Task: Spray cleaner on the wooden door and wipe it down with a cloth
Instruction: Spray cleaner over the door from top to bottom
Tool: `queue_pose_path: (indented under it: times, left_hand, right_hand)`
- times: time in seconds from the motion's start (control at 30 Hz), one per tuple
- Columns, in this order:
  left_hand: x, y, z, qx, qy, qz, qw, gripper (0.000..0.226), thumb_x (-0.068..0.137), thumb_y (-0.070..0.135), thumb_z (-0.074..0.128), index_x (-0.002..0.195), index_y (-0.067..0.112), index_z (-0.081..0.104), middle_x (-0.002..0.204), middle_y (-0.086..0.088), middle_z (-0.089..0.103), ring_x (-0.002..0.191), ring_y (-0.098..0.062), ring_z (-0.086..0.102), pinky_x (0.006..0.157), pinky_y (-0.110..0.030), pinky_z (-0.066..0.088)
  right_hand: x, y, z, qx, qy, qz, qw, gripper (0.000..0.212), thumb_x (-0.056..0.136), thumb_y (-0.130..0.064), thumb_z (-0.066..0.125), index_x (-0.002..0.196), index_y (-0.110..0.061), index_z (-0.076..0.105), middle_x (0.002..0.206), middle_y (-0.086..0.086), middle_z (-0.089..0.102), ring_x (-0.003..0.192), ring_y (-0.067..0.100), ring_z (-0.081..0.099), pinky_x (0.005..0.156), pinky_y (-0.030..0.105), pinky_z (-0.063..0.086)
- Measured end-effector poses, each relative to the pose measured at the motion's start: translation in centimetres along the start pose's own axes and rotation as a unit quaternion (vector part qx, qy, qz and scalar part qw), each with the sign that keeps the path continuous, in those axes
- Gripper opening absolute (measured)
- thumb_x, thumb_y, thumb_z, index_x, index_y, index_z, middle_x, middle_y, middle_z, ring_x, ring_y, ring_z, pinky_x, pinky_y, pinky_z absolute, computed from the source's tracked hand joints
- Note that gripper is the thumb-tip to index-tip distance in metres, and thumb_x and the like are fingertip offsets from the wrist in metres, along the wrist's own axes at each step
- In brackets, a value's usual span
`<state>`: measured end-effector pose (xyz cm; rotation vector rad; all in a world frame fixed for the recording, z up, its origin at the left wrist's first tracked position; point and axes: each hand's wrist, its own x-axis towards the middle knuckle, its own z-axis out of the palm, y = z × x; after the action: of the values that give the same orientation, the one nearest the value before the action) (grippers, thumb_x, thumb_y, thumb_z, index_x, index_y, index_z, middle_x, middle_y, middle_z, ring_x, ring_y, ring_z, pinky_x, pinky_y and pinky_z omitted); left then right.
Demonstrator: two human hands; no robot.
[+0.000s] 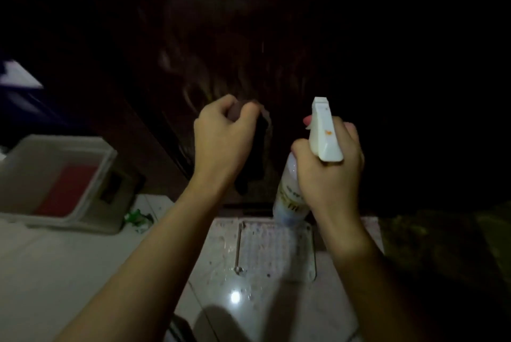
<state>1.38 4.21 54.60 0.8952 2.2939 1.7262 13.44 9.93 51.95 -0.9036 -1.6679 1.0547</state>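
We note a pale tiled floor (276,308), glossy, with one bright glint of light on it. A speckled mat (276,247) lies flat on it at the foot of the dark door. To the left a grey box (91,220) rests on the floor, a red sheet (66,189) inside. Green scraps (138,217) lie just beside the box.

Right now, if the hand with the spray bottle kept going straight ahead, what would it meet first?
Most likely the wooden door: the right hand aims the spray bottle at its dark panel, with nothing visible between, though depth is unclear.

White bin (108,160) on tiled floor (69,272)
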Motion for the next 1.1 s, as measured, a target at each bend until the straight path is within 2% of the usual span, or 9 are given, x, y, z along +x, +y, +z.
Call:
queue_pose_path:
  times: [0.07,0.2,0.37,0.47,0.57,0.63,0.73,0.9,1.1]
  left_hand:
    - [2.3,9.7,-3.7,-0.027,0.013,0.035,0.999,0.037,0.084,0.028,0.059,0.056,0.019,0.036,0.053,0.004,0.038,0.051,-0.011,0.039,0.047,-0.036,0.032]
    - [6.7,27.7,-10.6,-0.054,0.040,0.113,0.991,0.030,0.084,0.031,0.059,0.060,0.020,0.045,0.060,0.000,0.050,0.057,-0.028,0.052,0.050,-0.046,0.045]
    - [11.1,45.6,-17.9,-0.081,0.093,0.150,0.981,0.034,0.082,0.036,0.059,0.053,0.030,0.042,0.056,0.008,0.048,0.057,-0.016,0.050,0.052,-0.043,0.044]
    - [13.5,53.6,-21.8,-0.081,0.128,0.186,0.971,0.023,0.085,0.035,0.059,0.069,0.025,0.046,0.066,0.004,0.056,0.063,-0.019,0.059,0.055,-0.040,0.047]
    - [16.1,60.1,-25.5,-0.066,0.173,0.213,0.959,0.019,0.090,0.033,0.058,0.095,0.017,0.049,0.080,0.007,0.055,0.070,-0.008,0.056,0.055,-0.024,0.044]
    - [18.2,63.5,-28.0,-0.068,0.192,0.213,0.956,0.027,0.090,0.033,0.057,0.106,0.014,0.047,0.084,0.009,0.054,0.074,-0.004,0.055,0.057,-0.022,0.041]
    - [20.1,66.4,-29.8,-0.052,0.209,0.221,0.951,0.039,0.091,0.030,0.055,0.122,0.011,0.041,0.089,0.008,0.055,0.082,-0.014,0.056,0.072,-0.027,0.041]
    - [23.7,68.0,-31.1,0.039,0.192,0.205,0.959,0.068,0.092,0.024,0.051,0.151,0.010,0.019,0.131,-0.015,0.056,0.120,-0.033,0.052,0.098,-0.035,0.039]
    - [26.9,68.4,-32.6,0.123,0.165,0.166,0.964,0.077,0.091,0.026,0.049,0.154,0.026,0.005,0.133,-0.018,0.053,0.117,-0.036,0.053,0.095,-0.038,0.042]
  right_hand:
    - [3.2,-9.4,-2.3,0.027,0.008,-0.027,0.999,0.018,0.073,-0.011,0.063,0.085,-0.024,0.059,0.085,-0.010,0.051,0.074,0.000,0.054,0.059,0.008,0.039]
    - [9.5,-27.9,-6.7,0.074,-0.004,-0.058,0.996,0.020,0.075,-0.013,0.064,0.093,-0.021,0.066,0.082,-0.009,0.064,0.076,0.003,0.061,0.065,0.019,0.049]
    - [15.9,-46.8,-10.5,0.119,0.002,-0.093,0.988,0.020,0.074,-0.008,0.066,0.090,-0.020,0.068,0.083,-0.011,0.067,0.080,0.004,0.063,0.071,0.024,0.050]
    - [18.5,-55.3,-12.0,0.132,-0.004,-0.122,0.984,0.016,0.074,-0.006,0.065,0.085,-0.018,0.067,0.077,-0.008,0.066,0.073,0.006,0.062,0.067,0.023,0.050]
    - [20.7,-62.7,-12.9,0.157,-0.017,-0.147,0.977,0.014,0.076,-0.003,0.065,0.086,-0.013,0.068,0.080,-0.003,0.066,0.073,0.007,0.062,0.065,0.021,0.048]
    - [22.0,-67.4,-12.7,0.168,-0.028,-0.161,0.972,0.017,0.078,-0.001,0.064,0.091,-0.012,0.068,0.089,0.003,0.069,0.082,0.012,0.065,0.068,0.021,0.049]
    - [23.3,-72.0,-12.2,0.155,-0.031,-0.188,0.969,0.018,0.079,-0.003,0.065,0.094,-0.011,0.068,0.087,0.004,0.067,0.078,0.013,0.061,0.064,0.020,0.047]
    - [25.4,-76.6,-10.5,0.123,-0.014,-0.212,0.969,0.010,0.076,-0.008,0.063,0.085,-0.008,0.066,0.069,-0.003,0.056,0.069,0.015,0.053,0.064,0.026,0.044]
    - [27.2,-79.5,-8.5,0.069,0.036,-0.265,0.961,0.007,0.074,-0.017,0.064,0.078,-0.011,0.064,0.066,0.000,0.060,0.070,0.026,0.059,0.066,0.034,0.050]
